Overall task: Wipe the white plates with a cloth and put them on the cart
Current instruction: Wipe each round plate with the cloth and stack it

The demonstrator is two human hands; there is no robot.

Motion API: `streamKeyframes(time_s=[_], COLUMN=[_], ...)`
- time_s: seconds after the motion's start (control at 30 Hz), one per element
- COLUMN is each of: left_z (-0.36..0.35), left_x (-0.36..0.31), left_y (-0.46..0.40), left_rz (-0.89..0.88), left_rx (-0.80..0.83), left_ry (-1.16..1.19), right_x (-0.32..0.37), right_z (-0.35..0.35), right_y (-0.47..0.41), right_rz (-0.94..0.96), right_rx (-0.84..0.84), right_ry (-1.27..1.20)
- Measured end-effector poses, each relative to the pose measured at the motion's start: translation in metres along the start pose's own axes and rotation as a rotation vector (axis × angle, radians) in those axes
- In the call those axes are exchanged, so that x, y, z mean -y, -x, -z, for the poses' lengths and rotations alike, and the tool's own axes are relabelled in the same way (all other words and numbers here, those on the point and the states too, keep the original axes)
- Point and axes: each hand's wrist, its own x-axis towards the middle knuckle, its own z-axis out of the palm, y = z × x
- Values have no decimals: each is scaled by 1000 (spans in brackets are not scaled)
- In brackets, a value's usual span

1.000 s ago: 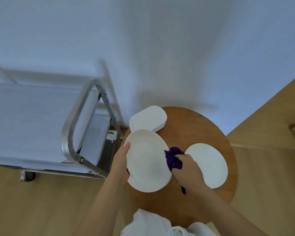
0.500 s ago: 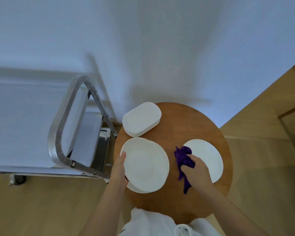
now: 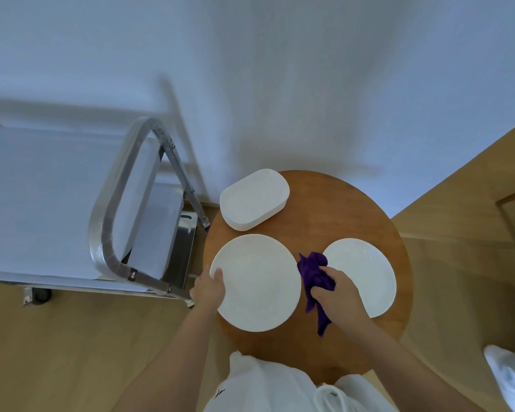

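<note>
I note a change over the last second: the large round plate point(image 3: 255, 282), which was tilted up off the table point(image 3: 333, 209) under the cloth point(image 3: 314, 273), now lies flat on the wood. The left hand point(image 3: 208, 288) grips its left rim, thumb curled over the top edge, fingers hidden beneath. The right hand point(image 3: 338, 292) has come off the plate and sits to its right, fingers closed around the bunched purple cloth, a tail of which hangs toward me. That hand overlaps the near edge of the second round plate point(image 3: 366, 275), though I cannot tell whether it touches it.

I judge the wiping of the large plate to be finished, and the transfer not yet begun. The cart point(image 3: 42, 203) stands just left of the table, its metal handle point(image 3: 116, 203) nearest the plate. A rounded rectangular stack of plates point(image 3: 254, 199) waits at the far side of the table, untouched.
</note>
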Motion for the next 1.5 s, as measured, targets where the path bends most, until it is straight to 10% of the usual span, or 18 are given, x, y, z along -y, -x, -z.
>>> streamKeyframes(time_s=[0.23,0.37,0.5,0.7,0.93,1.3,1.5], left_z=[-3,-10,-51,-145,-219,-243,-238], left_x=[-4,-35,-79,-124,-118,-108,-127], left_y=[-2,30,75,100,63,43,58], left_rz=[143,-180,-399,-131,341,103,141], left_rx=[61,-301,-105,300,350,238,343], left_ry=[111,87,220,194,356,68,341], right_x=[-3,-10,-25,-64,-121,-152,-145], right_z=[2,10,28,63,84,107,116], right_y=[-1,-1,-2,-8,-15,-20,-23], right_rz=[-11,-35,-59,-168,-265,-306,-261], right_rx=[19,-3,-53,-166,-201,-188,-167], right_ry=[10,-49,-160,-282,-405,-448,-440])
